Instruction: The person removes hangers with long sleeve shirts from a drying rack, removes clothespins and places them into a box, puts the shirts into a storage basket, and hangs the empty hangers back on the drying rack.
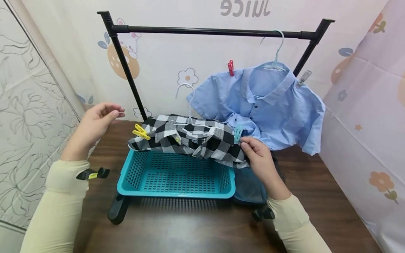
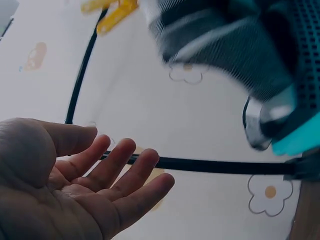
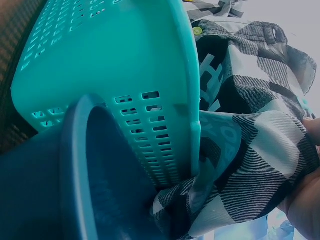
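Observation:
A black-and-white checked shirt point(image 1: 218, 151) on a white hanger point(image 1: 190, 119) lies bunched across the back of the turquoise basket point(image 1: 177, 194). One yellow clothespin point(image 1: 141, 131) grips its left shoulder, a light blue clothespin point(image 1: 238, 134) its right. My right hand point(image 1: 262, 161) pinches the shirt's cloth beside the light blue clothespin. In the right wrist view the checked cloth point(image 3: 275, 145) hangs from that hand point(image 3: 304, 200) next to the basket's side. Left of the yellow clothespin, my left hand point(image 1: 96, 123) is raised in the air, fingers relaxed and holding nothing.
Behind stands a black clothes rack point(image 1: 202, 31). From its bar a light blue shirt point(image 1: 278, 112) hangs at the right, with red point(image 1: 231, 67) and clear point(image 1: 304, 78) clothespins on its shoulders. A dark blue bin point(image 1: 250, 188) sits right of the basket on the wooden table point(image 1: 177, 228).

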The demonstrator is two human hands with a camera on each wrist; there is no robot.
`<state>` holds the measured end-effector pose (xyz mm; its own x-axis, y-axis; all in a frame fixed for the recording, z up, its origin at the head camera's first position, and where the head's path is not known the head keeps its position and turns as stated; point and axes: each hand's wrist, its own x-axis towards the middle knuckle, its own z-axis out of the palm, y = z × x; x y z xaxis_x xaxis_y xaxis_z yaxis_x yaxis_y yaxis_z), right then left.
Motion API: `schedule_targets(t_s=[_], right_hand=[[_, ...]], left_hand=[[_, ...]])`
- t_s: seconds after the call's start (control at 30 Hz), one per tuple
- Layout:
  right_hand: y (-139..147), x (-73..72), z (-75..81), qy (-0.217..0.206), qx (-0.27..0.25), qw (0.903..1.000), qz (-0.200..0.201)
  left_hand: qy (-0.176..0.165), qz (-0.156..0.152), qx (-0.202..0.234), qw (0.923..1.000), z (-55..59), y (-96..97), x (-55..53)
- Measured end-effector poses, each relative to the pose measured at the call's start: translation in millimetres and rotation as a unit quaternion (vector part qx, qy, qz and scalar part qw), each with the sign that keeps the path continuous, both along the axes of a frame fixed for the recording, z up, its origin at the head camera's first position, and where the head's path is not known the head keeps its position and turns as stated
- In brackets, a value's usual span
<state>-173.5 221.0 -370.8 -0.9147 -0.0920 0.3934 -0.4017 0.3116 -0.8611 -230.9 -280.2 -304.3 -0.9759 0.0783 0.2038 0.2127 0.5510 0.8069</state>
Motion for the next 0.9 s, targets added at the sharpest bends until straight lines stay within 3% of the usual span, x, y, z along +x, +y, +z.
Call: schedule_targets(t_s=[0.1,0.2,0.3,0.43,0.67,0.9], right_hand=[[-1,-0.8,0.7,0.003,0.001,1.0000,0.006],[-1,-0.9,1.0,0.006,0.000,0.9999,0.009],[0,0.0,1.3,0.007,-0.001,0.9999,0.007],[1,1.6,2.4,0.007,0.004,1.0000,-0.001],[2,1.1,4.5,0.019,0.007,0.9998,0.000],[2,2.0,4.2,0.015,0.013,0.9998,0.000]], left_hand=[[0.011,-0.029,-0.011,0.9995,-7.9,3.9,15.5],[0.003,-0.085,-0.030,0.9960,-13.4,9.4,26.3],[-0.013,-0.155,-0.043,0.9869,-16.4,16.0,32.8],[-0.026,-0.199,-0.076,0.9767,-19.8,27.6,36.8],[-0.026,-0.161,-0.105,0.9810,-29.9,39.5,38.8],[-0.024,-0.130,-0.117,0.9842,-28.6,40.7,40.3]])
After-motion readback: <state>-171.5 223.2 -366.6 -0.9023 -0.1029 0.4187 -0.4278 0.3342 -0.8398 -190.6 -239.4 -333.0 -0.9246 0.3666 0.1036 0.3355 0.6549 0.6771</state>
